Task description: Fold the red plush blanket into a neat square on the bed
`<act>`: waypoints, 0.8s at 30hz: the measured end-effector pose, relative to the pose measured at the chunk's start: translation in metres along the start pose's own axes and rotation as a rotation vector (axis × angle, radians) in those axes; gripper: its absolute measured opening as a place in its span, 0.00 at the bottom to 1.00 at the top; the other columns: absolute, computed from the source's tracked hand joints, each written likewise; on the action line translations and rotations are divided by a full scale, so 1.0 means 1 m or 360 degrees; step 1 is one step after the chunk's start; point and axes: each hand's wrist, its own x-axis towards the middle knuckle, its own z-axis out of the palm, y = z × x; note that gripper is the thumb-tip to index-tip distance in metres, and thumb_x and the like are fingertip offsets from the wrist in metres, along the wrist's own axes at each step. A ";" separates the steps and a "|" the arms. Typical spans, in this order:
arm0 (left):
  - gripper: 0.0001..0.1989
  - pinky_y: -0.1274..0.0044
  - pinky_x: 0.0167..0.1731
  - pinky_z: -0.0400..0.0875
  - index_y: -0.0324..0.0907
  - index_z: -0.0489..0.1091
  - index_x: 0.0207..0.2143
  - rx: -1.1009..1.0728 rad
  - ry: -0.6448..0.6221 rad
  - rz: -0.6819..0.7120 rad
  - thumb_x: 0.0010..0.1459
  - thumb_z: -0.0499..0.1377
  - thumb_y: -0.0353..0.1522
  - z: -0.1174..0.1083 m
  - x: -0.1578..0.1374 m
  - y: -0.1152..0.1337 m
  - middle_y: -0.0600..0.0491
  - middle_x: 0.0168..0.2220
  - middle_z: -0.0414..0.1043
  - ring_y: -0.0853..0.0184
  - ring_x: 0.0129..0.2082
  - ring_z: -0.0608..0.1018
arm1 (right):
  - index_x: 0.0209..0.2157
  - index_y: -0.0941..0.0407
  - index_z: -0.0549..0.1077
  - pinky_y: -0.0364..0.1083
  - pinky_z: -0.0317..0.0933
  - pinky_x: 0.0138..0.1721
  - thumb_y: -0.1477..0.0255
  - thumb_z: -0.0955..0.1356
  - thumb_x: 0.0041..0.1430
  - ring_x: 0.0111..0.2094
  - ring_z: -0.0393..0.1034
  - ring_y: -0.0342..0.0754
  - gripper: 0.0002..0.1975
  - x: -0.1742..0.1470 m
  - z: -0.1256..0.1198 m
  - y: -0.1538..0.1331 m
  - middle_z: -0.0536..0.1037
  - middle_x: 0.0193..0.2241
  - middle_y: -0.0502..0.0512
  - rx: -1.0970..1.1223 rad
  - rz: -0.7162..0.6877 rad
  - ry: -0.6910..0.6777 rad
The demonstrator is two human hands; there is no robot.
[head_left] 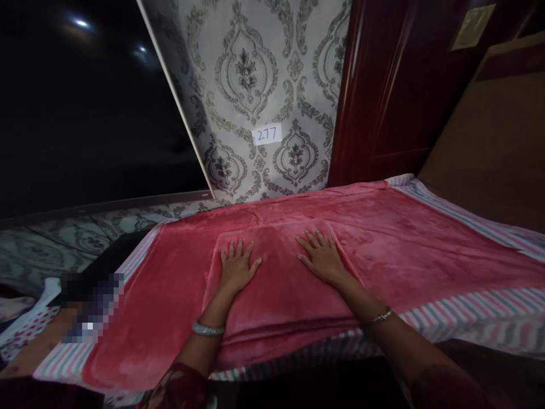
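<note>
A pinkish-red plush blanket [409,233] with a striped border lies spread over a raised surface. On top of it rests a folded red plush piece [276,284], roughly rectangular, with layered folds along its near edge. My left hand [237,267] lies flat on the left part of this folded piece, fingers spread. Palm down on its right part is my right hand [322,257], fingers also apart. Neither hand grips anything. A bangle circles my left wrist and a thin bracelet my right.
A large dark screen [93,102] stands at the left, close behind the blanket. Behind are patterned wallpaper [247,74] bearing a paper label [267,134] reading 277, and a dark red door [383,96]. A brown panel [498,130] rises at the right. A pixelated patch covers something at the left.
</note>
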 end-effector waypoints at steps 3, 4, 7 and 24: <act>0.33 0.44 0.63 0.44 0.50 0.51 0.69 0.0005 -0.0013 0.0009 0.65 0.47 0.50 0.005 -0.001 -0.002 0.43 0.72 0.45 0.44 0.71 0.47 | 0.67 0.46 0.59 0.67 0.41 0.65 0.57 0.59 0.69 0.70 0.44 0.63 0.28 0.000 0.005 0.002 0.53 0.69 0.57 -0.0003 0.0004 -0.0006; 0.34 0.44 0.63 0.44 0.50 0.51 0.69 0.0004 -0.0023 0.0008 0.65 0.47 0.51 0.005 -0.001 -0.002 0.43 0.72 0.45 0.43 0.71 0.47 | 0.67 0.47 0.59 0.67 0.41 0.65 0.57 0.59 0.69 0.69 0.44 0.63 0.28 0.001 0.004 0.002 0.54 0.69 0.57 -0.0003 0.0002 -0.0009; 0.34 0.44 0.63 0.43 0.49 0.51 0.70 0.0005 -0.0039 -0.0003 0.66 0.45 0.51 0.002 0.001 -0.002 0.42 0.72 0.44 0.43 0.71 0.46 | 0.67 0.47 0.60 0.68 0.42 0.65 0.57 0.59 0.69 0.69 0.45 0.63 0.28 0.003 0.000 0.001 0.54 0.69 0.57 0.0002 -0.0013 -0.0011; 0.27 0.52 0.65 0.50 0.49 0.61 0.65 -0.0235 0.0088 0.0128 0.66 0.49 0.43 0.015 -0.097 -0.051 0.46 0.70 0.51 0.52 0.71 0.49 | 0.64 0.48 0.65 0.65 0.53 0.64 0.59 0.58 0.69 0.71 0.41 0.58 0.25 -0.137 0.010 0.031 0.57 0.68 0.54 0.0501 -0.0119 0.0182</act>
